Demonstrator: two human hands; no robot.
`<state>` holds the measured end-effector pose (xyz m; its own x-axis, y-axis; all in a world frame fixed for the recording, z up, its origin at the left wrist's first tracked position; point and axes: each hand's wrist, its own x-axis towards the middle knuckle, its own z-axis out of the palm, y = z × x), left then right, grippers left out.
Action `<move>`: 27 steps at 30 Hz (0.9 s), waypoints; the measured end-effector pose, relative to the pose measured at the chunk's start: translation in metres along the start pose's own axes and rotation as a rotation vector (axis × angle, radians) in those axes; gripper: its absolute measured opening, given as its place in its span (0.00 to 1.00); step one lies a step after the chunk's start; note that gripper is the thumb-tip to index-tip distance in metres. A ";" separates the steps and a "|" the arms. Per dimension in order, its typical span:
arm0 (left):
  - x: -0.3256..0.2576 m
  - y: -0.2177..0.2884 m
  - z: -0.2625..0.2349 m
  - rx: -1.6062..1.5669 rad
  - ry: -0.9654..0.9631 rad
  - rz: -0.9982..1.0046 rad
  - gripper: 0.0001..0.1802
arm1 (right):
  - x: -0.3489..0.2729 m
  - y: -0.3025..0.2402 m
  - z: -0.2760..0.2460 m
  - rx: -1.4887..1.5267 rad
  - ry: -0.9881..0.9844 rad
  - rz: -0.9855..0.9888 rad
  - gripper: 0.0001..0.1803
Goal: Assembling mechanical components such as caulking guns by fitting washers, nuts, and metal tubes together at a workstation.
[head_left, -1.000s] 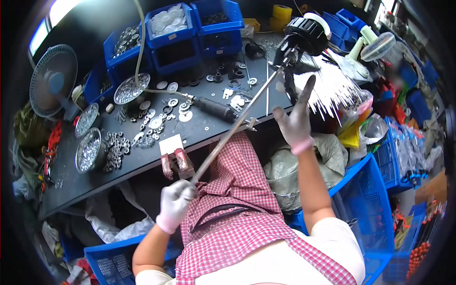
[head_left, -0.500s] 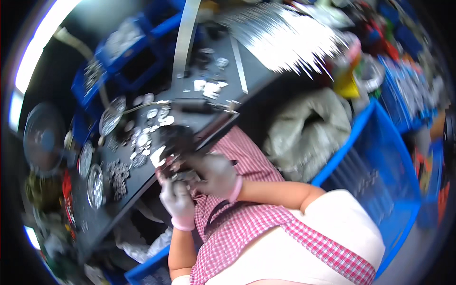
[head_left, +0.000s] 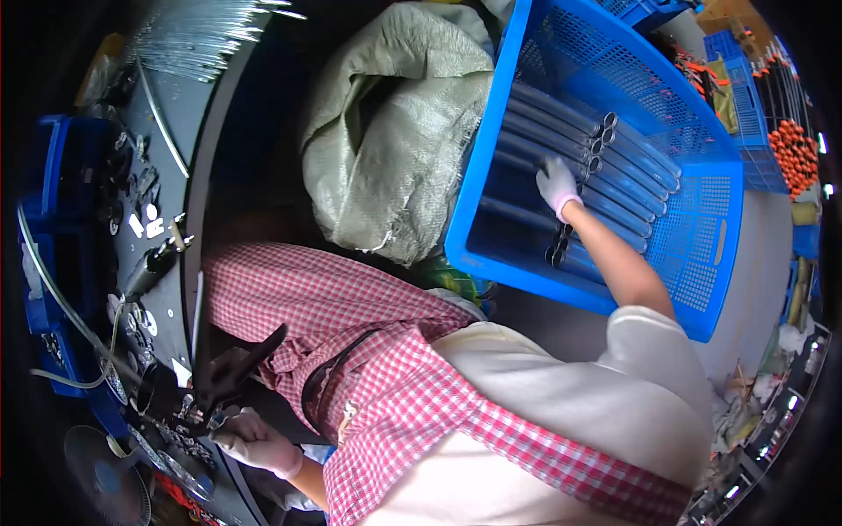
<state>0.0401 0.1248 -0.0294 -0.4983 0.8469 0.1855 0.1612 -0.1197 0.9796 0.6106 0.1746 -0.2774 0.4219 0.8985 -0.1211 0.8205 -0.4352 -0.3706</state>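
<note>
Right grip (head_left: pixel 557 184) moved into crate (head_left: pixel 697 219), over tubes (head_left: pixel 639 160)

Dark bench (head_left: pixel 180 105) is run just left of the left hand (head_left: pixel 257 441). Loose discs (head_left: pixel 147 323) are scattered on the top, up and left of that grip. Farther up, a black hand tool (head_left: pixel 151 270) is laid, then white plastic pieces (head_left: pixel 154 225), then one thin rod (head_left: pixel 161 116). Shiny metal rods (head_left: pixel 195 42) are spread well apart from the grip. Blue bins (head_left: pixel 54 167) are stacked along the far side. At the right hand (head_left: pixel 557 184), clear tubes (head_left: pixel 630 156) are carried in a blue crate (head_left: pixel 702 237).
</note>
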 end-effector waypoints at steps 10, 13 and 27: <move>-0.015 0.025 -0.013 0.095 0.377 -0.082 0.22 | 0.110 0.038 0.105 -0.030 -0.114 0.135 0.29; -0.013 0.030 -0.010 0.112 0.443 -0.066 0.22 | 0.137 0.034 0.112 -0.136 -0.159 0.088 0.27; -0.009 0.019 0.002 -0.054 0.369 -0.006 0.18 | 0.111 0.056 0.109 -0.131 -0.046 -0.126 0.23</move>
<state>0.0490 0.1161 -0.0129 -0.7743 0.6050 0.1856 0.1172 -0.1510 0.9816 0.6616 0.2557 -0.4116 0.2972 0.9467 -0.1243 0.9102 -0.3202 -0.2625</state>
